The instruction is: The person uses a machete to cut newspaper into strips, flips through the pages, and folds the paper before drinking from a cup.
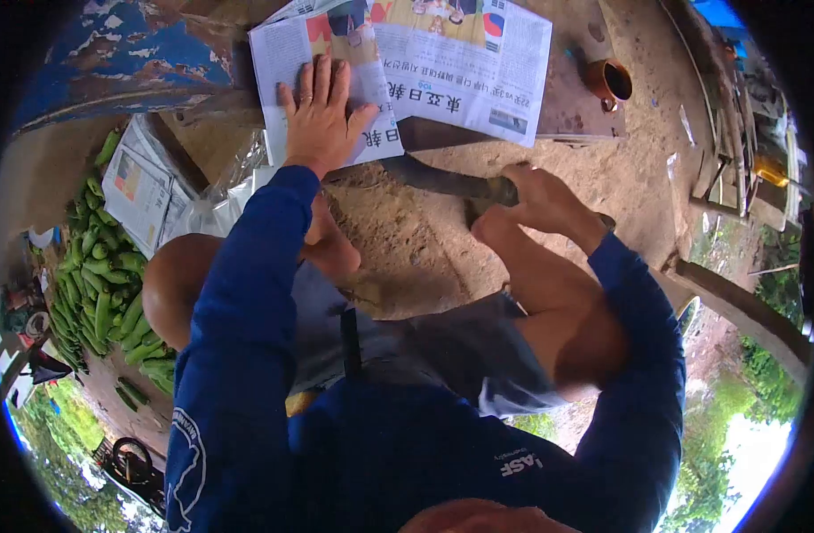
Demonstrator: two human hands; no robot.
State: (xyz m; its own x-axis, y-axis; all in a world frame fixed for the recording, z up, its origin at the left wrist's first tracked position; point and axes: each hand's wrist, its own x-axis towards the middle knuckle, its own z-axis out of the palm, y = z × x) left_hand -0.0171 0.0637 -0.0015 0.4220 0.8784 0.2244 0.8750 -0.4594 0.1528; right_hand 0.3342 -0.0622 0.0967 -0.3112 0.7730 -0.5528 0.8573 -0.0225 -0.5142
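Blue sleeves [238, 311]; L hand [321, 120] flat on newspaper [460, 71]; R hand [536, 200] grips knife [433, 176].

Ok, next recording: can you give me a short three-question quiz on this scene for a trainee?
1. What does the left hand lie flat on? A) newspaper B) a plate C) a basket
2. True or false: the right hand grips a knife by its handle.
3. Fill in: the green bananas are piled on the person's ____ side.
Key: 1 A; 2 true; 3 left.
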